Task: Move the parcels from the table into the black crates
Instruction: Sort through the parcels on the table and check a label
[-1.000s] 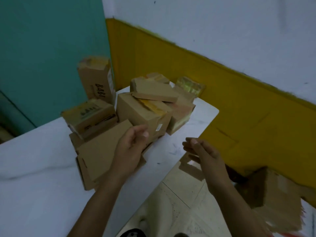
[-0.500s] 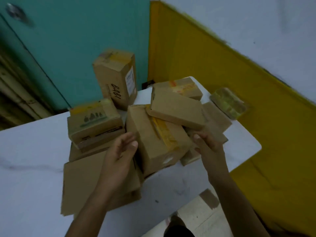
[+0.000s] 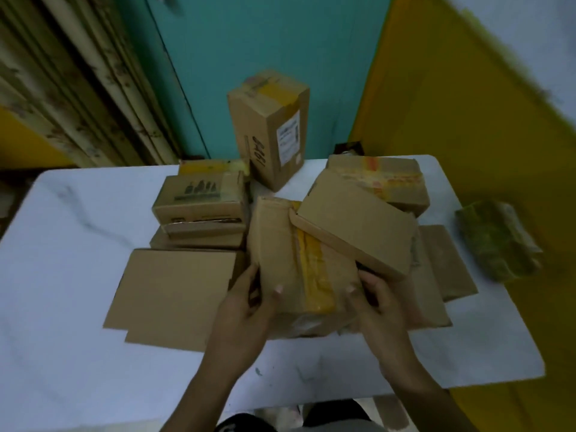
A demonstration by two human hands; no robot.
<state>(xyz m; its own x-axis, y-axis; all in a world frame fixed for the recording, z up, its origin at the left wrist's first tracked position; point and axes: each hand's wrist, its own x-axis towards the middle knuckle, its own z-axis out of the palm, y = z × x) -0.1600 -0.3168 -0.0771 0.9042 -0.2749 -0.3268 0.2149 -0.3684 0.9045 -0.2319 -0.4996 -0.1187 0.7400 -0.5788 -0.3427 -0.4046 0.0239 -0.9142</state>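
Cardboard, the taped parcel (image 3: 299, 269) near the counter's (image 3: 62, 275) front edge is clasped between left hand (image 3: 249, 307) and right hand (image 3: 377, 307) — pickup step; lifting clear of the flat box (image 3: 355, 226) leaning on it comes next.

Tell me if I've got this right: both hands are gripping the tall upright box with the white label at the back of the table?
Not quite. In the head view, the left hand and right hand grip the box with yellow tape at the front; the tall upright box with the white label stands untouched at the back of the table.

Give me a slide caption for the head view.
Both hands, left and right, grip a taped box among parcels.
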